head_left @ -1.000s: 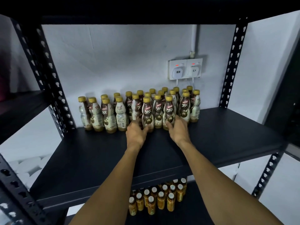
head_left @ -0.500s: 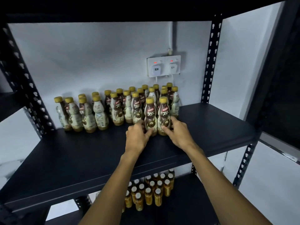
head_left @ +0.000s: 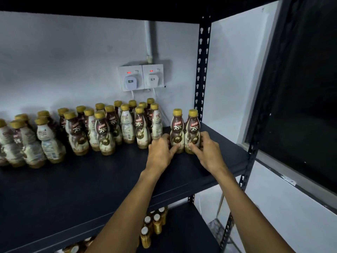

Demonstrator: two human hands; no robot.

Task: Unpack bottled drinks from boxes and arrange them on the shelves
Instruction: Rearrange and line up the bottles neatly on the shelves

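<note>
Right now two Kopiko 78°C bottles stand upright and touching, side by side, near the right end of the black shelf (head_left: pixel 94 181). The left hand (head_left: pixel 160 152) curls its fingers round the lower body of the left bottle (head_left: pixel 176 129), thumb against the front of the label. The right hand (head_left: pixel 208 152) wraps the base of the right bottle (head_left: pixel 193 128) the same way, with its forefinger lying across the front. Both forearms reach in from 6 o'clock. The pair sits at 3 o'clock of the main cluster of bottles (head_left: pixel 109 128), with a bare gap of shelf between them. At 12 o'clock of that gap a double wall socket (head_left: pixel 141 77) holds two white plugs. A perforated black post (head_left: pixel 202 70) rises just behind the pair, at 1 o'clock. Lower bottles (head_left: pixel 153 225) with pale caps stand on the shelf beneath, at 6 o'clock.
</note>
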